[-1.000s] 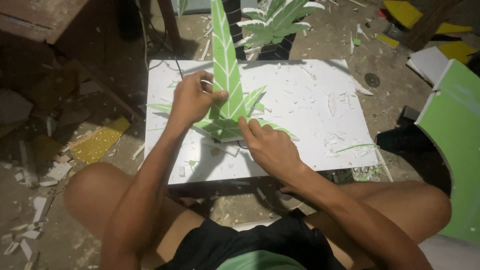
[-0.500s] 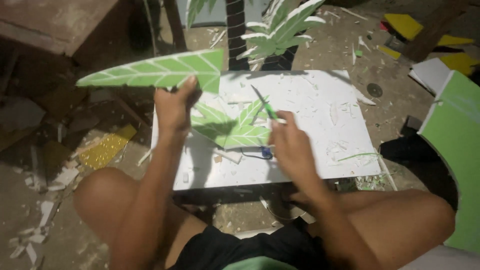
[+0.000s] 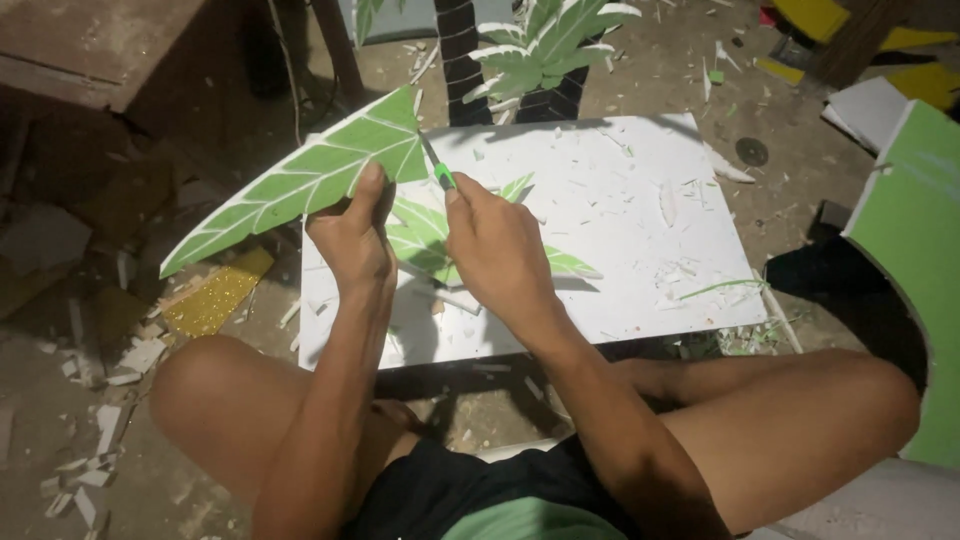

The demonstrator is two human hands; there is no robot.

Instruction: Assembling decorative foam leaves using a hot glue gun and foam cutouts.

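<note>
- Dusty ground littered with white scraps (image 3: 95, 470) surrounds you where you sit cross-legged, knees spread to either side at the bottom of the view.
- Just past your knees lies a white board (image 3: 640, 230), the surface you work over, strewn with thin white and green shavings.
- Your left hand (image 3: 352, 235) is raised above the near left part of that board; its grip is clamped on the wide end of a long green leaf cutout (image 3: 300, 180) with pale veins, thumb on the painted face and fingers curled beneath.
- That leaf is held clear of the board, its pointed tip slanting down and away to your left, out over the ground.
- Your right hand (image 3: 495, 245) sits just beside the left one, its grip closed on a small cutting knife (image 3: 438, 170) with a green handle; the blade meets the cut edge of the leaf near its wide end.
- Under both hands, flat on the board, rests a second green leaf piece (image 3: 430, 235), partly hidden by your fingers.
- To the left of the board, a yellow glittery scrap (image 3: 215, 295) lies on the ground.
- At your far right stands a large green panel (image 3: 915, 240) with a white edge.
- Beyond the board rises a dark model palm trunk (image 3: 462, 60), with more leaves (image 3: 545, 45) fixed to it.
</note>
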